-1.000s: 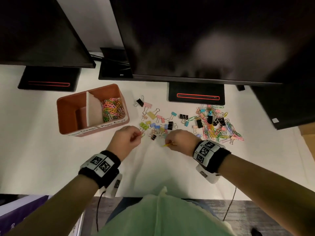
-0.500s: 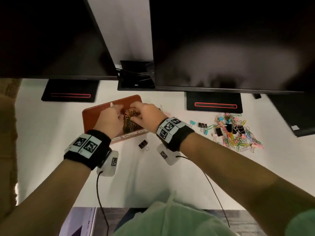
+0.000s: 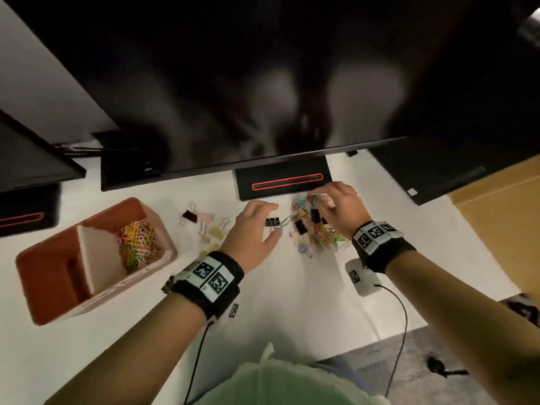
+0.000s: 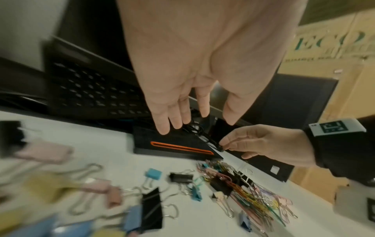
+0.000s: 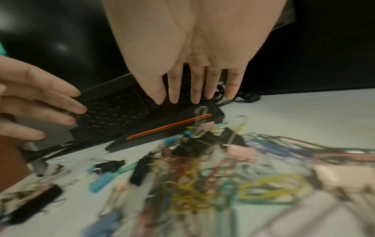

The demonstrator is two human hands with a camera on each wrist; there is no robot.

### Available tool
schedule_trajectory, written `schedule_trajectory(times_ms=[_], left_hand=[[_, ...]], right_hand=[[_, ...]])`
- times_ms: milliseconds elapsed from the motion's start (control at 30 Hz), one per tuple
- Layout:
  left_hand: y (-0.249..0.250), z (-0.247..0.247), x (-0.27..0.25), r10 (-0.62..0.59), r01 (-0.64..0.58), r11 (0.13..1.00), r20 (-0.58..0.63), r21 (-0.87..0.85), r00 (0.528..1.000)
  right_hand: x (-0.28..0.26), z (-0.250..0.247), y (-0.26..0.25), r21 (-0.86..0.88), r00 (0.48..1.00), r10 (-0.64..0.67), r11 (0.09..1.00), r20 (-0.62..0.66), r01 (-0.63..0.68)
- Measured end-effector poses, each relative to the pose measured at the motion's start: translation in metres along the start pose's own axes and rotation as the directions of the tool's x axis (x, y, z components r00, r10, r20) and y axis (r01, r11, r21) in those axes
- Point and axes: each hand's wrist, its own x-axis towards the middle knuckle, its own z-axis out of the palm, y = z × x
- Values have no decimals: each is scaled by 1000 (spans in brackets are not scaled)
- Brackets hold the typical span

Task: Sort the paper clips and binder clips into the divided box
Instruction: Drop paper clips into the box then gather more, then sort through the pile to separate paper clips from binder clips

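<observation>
A brown divided box point(image 3: 43, 287) stands at the left; its right compartment holds several coloured paper clips point(image 3: 140, 244), and its left compartment shows only bare floor. My left hand point(image 3: 264, 220) hovers open with fingers spread, just over a black binder clip point(image 3: 272, 222). My right hand point(image 3: 324, 201) hangs open over the tangled pile of paper clips and binder clips point(image 3: 315, 232). In the wrist views, the left hand point(image 4: 194, 121) and right hand point(image 5: 194, 97) both show straight fingers holding nothing. Black, pink and yellow binder clips point(image 3: 204, 220) lie between box and hands.
A monitor stand base with a red stripe point(image 3: 283, 182) sits right behind the pile, under a large dark monitor. Another stand point(image 3: 26, 211) is at the far left. A cardboard box point(image 3: 496, 223) borders the desk on the right. A black cable point(image 3: 400, 317) trails from my right wrist.
Half a second ago both hands were at the box over the paper clip compartment. They have since swung right to the loose pile, and both are open.
</observation>
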Motion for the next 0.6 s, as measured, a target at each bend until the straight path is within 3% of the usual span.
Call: schedule_trajectory(times_ms=[133, 333, 600], left_hand=[[18, 35, 47, -43, 35, 996, 103, 84, 994], [20, 68, 89, -103, 67, 982, 205, 176, 973], [-4, 75, 49, 25, -91, 964, 256, 250, 966]], right_hand=[[15, -1, 32, 14, 995, -11, 1000, 95, 10], [30, 6, 46, 33, 974, -157, 988, 166, 154], [-1, 20, 44, 187, 913, -330, 939, 239, 290]])
